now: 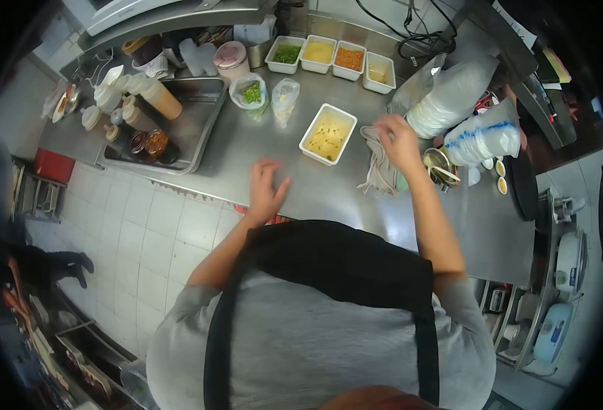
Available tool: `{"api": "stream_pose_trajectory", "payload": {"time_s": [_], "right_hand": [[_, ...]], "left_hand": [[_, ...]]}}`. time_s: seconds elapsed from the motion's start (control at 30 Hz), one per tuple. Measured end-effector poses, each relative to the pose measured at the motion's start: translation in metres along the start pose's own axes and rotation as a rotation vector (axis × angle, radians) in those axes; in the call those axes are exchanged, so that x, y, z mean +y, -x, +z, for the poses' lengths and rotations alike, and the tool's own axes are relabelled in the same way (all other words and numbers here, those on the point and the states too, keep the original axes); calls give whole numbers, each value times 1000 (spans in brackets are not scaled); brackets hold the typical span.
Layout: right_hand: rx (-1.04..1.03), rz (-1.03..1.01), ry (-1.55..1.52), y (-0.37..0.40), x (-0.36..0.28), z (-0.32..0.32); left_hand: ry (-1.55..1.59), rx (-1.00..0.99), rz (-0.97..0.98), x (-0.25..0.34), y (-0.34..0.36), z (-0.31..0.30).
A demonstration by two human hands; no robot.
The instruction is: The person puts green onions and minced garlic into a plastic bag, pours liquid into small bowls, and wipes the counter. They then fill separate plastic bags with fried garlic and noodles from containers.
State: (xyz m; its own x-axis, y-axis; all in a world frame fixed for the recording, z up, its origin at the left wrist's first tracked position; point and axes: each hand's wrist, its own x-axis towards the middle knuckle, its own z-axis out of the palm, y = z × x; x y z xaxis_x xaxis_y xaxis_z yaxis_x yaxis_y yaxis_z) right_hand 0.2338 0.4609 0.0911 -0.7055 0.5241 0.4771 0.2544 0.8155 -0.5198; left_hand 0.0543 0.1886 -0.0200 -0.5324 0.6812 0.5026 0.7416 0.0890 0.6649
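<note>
Over the front edge of the steel counter, my left hand [267, 190] is empty, its fingers apart and slightly curled. My right hand [398, 142] is over the crumpled cloth [379, 162], fingers bent; whether they touch or pinch it is unclear. Between the hands, farther back, a white rectangular container [329, 134] holds a pale yellow food with green bits. To its left lie an open plastic bag of chopped greens [249, 93] and a small clear bag [285, 101]. A metal bowl with utensils [439, 168] stands just right of my right hand.
Squeeze bottles [159, 98] and jars stand in a metal tray [206, 130] at left. Several white containers [316, 53] line the back. Stacked bagged lids [482, 133], egg halves [501, 185] and a black tray [522, 188] are at right. Another person's legs [69, 263] show at far left.
</note>
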Motion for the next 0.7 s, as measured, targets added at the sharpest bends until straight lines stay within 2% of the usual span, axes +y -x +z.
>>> {"api": "stream_pose_trajectory", "payload": {"time_s": [0.07, 0.17, 0.27, 0.37, 0.43, 0.47, 0.6, 0.63, 0.7], "right_hand": [[-71, -78, 341, -44, 28, 25], [-178, 29, 713, -92, 57, 57], [-348, 293, 619, -113, 72, 66], [-348, 335, 433, -101, 125, 104], [-247, 218, 565, -69, 113, 115], [-195, 158, 632, -55, 106, 119], [-68, 85, 553, -35, 81, 108], [11, 6, 535, -31, 77, 104], [54, -32, 468, -27, 49, 81]], "left_hand": [[-31, 6, -5, 3, 1, -2], [-31, 45, -20, 7, -5, 1], [-4, 67, -15, 4, -5, 1], [12, 82, -27, 1, -5, 0], [10, 76, -26, -2, -5, 2], [57, 78, -91, -2, -9, 4], [277, 13, -323, 5, -48, 20], [340, -16, -374, 11, -62, 26], [278, -158, -363, 24, -85, 33]]}}
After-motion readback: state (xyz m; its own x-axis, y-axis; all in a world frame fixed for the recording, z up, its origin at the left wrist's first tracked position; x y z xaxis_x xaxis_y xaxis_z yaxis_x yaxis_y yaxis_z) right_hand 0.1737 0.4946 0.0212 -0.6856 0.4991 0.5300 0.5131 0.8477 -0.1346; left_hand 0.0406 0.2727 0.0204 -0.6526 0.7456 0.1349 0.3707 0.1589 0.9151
